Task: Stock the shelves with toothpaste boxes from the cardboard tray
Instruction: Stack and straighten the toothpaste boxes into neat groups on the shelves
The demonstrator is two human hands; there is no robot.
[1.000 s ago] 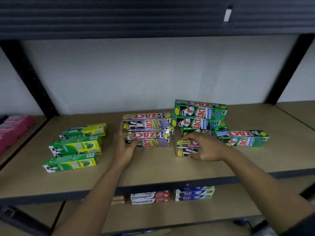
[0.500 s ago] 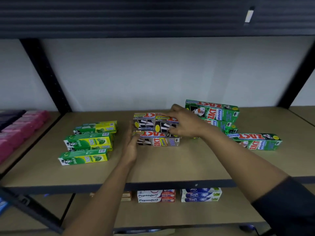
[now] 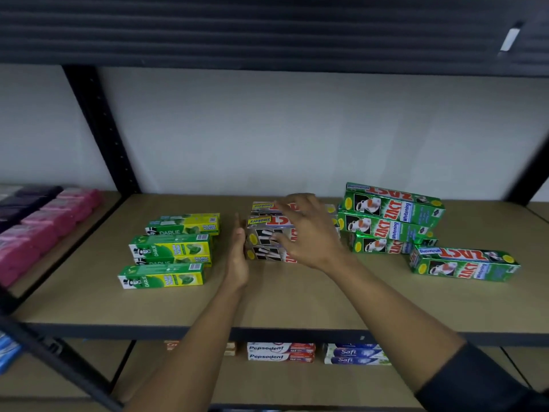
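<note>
A stack of silver Zact Smokers toothpaste boxes [image 3: 269, 233] stands in the middle of the wooden shelf [image 3: 297, 301]. My left hand [image 3: 237, 257] presses flat, fingers straight, against the stack's left end. My right hand [image 3: 309, 230] hovers over the front and top of the stack with fingers spread and relaxed, holding nothing. Green Zact Whitening boxes [image 3: 389, 217] are piled to the right, one more [image 3: 463, 264] lying alone further right. Green-yellow Darlie boxes [image 3: 172, 248] lie to the left. The cardboard tray is out of sight.
Pink and dark packs [image 3: 44, 224] fill the neighbouring shelf at left. Below, Pepsodent [image 3: 279, 352] and Safi boxes [image 3: 353, 355] sit on the lower shelf. A black upright post [image 3: 101, 129] and the dark shelf above [image 3: 267, 31] bound the bay.
My right hand carried a Smokers box from the shelf front onto the silver stack, then let go and opened above it. My left hand stayed against the stack's left end.
</note>
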